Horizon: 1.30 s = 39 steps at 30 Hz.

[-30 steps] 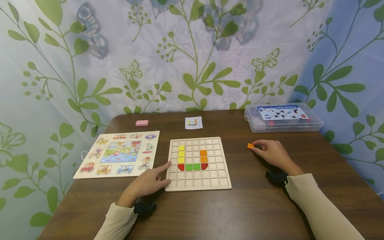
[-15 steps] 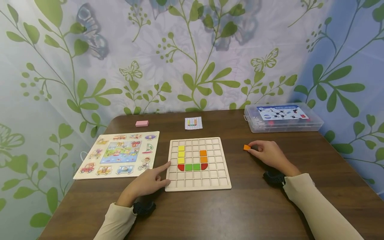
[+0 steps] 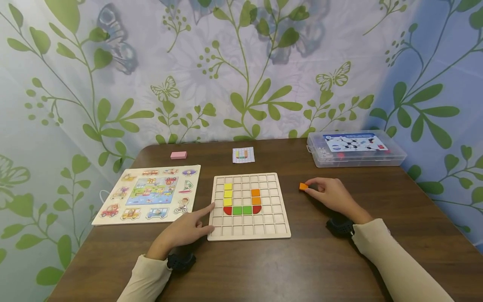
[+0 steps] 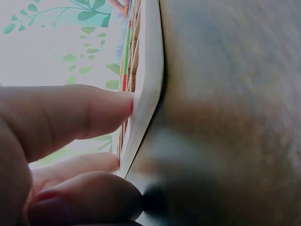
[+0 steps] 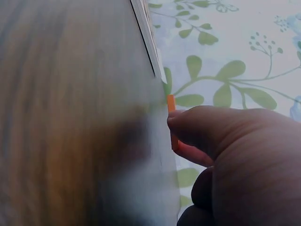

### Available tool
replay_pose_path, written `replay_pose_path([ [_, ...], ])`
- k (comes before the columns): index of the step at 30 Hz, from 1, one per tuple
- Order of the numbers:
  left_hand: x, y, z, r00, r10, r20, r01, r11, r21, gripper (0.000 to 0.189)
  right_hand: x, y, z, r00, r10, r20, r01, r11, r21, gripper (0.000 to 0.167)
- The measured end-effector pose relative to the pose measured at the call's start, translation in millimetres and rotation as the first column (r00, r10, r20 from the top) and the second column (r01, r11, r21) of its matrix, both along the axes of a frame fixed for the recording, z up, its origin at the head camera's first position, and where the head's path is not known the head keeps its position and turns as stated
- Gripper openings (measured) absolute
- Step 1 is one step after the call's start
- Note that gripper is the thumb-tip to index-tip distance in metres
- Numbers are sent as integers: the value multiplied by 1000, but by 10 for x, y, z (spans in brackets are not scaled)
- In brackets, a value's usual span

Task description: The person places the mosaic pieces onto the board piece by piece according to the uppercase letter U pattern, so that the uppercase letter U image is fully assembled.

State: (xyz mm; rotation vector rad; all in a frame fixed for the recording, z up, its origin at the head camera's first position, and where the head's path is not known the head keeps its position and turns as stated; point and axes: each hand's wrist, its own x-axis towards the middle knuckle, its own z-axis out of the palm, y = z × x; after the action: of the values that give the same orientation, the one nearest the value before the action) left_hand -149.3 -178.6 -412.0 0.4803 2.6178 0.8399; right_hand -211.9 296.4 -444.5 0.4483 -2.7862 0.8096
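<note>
A wooden grid board (image 3: pixel 277 209) lies flat on the table, with yellow, green, orange and red tiles set in its cells in a U shape. My left hand (image 3: pixel 185 230) touches the board's left edge with index finger and thumb, and the left wrist view has these fingers (image 4: pixel 94 110) against the pale rim. Right of the board, my right hand (image 3: pixel 333 195) pinches an orange square tile (image 3: pixel 303 186) between thumb and fingers. The right wrist view has the same orange tile (image 5: pixel 170 103) edge-on, partly covered by the thumb.
A picture puzzle board (image 3: pixel 113 197) lies to the left. Farther back are a pink block (image 3: pixel 178 155), a small card (image 3: pixel 243 154) printed with a coloured U pattern, and a clear plastic case (image 3: pixel 358 159) at the right. A patterned curtain (image 3: pixel 241 75) hangs behind the table.
My right hand has moved left toward the board, carrying the orange tile. The left hand stays at the board's edge, and the tiles in the grid are unchanged.
</note>
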Motion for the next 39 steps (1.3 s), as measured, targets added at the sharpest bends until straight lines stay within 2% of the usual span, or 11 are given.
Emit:
replay_pose_path([
  [6, 1, 2, -1, 1000, 10, 14, -10, 1000, -3, 70, 6, -47, 16, 1000, 11, -13, -11, 1000, -12, 25],
  [18, 0, 0, -15, 1000, 6, 6, -6, 1000, 1, 70, -33, -157, 37, 999, 48, 24, -47, 998, -41, 26],
  [31, -8, 5, -8, 1000, -9, -7, 9, 1000, 18, 70, -57, -416, 20, 994, 104, 42, -100, 991, -88, 25],
  [39, -3, 2, -10, 1000, -5, -9, 5, 1000, 19, 70, -100, -549, 10, 991, 123, 53, -119, 990, -79, 24],
])
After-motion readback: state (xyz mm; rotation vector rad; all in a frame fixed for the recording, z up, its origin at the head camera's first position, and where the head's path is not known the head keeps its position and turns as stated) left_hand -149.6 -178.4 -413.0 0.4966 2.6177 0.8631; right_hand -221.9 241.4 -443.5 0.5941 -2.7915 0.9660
